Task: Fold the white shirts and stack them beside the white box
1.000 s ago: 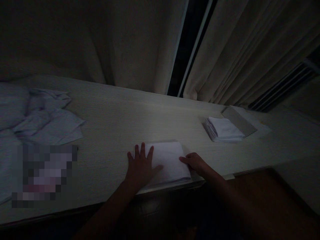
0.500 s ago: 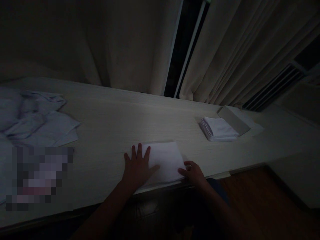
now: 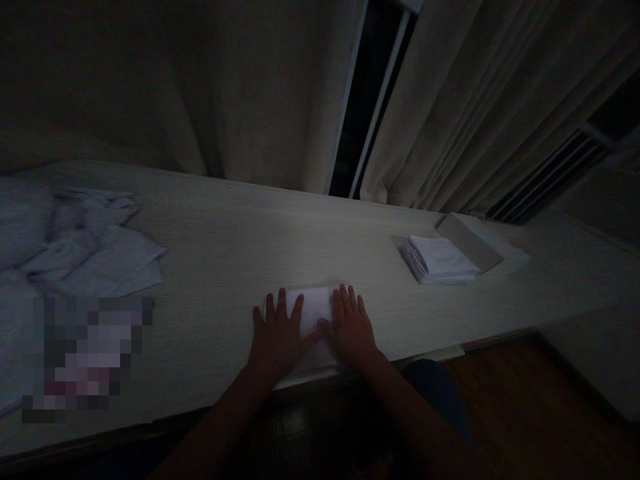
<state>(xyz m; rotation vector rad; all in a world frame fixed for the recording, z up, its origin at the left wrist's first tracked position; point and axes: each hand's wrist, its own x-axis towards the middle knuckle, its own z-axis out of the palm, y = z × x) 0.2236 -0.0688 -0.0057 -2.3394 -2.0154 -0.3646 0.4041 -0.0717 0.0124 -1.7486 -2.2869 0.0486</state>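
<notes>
A folded white cloth (image 3: 316, 310) lies near the front edge of the pale surface, partly covered by both hands. My left hand (image 3: 280, 337) rests flat on its left side, fingers spread. Across from it, my right hand (image 3: 353, 327) lies flat on the cloth's right side with its fingers stretched forward. The two thumbs come close together over the middle of the cloth. Neither hand grips anything.
A stack of folded white cloths (image 3: 443, 259) sits to the right, beside an open white box-like object (image 3: 473, 243). Crumpled white cloths (image 3: 95, 247) are heaped at the left, above a pixelated patch. Curtains (image 3: 260, 100) hang behind the long surface (image 3: 210, 253).
My right hand has moved left from the cloth's right edge, opened and laid itself flat on top. The cloth's right part now appears narrower, folded over. My left hand stays in place.
</notes>
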